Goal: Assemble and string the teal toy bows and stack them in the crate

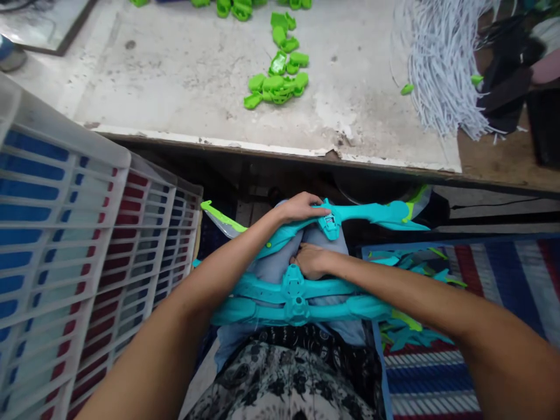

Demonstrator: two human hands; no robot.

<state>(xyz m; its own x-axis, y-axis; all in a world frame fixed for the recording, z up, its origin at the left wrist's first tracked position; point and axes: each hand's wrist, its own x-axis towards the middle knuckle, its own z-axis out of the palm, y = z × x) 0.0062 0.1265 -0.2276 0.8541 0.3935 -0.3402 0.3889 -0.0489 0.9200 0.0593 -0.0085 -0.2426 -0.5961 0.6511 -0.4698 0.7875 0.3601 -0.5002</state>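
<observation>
A turquoise toy bow [367, 213] with lime-green and grey tips lies across my knees, tilted up toward the right. My left hand [303, 207] is closed on it beside its centre block. Closer to my body, two more turquoise bow limbs [258, 310] lie side by side over my lap, with hub pieces [294, 283] at their middle. My right hand [311, 261] is between the upper bow and these, against my jeans, its fingers curled under; whatever they hold is hidden.
A worn white table [184, 87] carries several lime-green plastic parts [280, 84] and a bundle of white strings [446, 70]. At left stands a white plastic crate [65, 245]. To my right, several turquoise and green pieces [420, 332] lie on a striped sheet [503, 291].
</observation>
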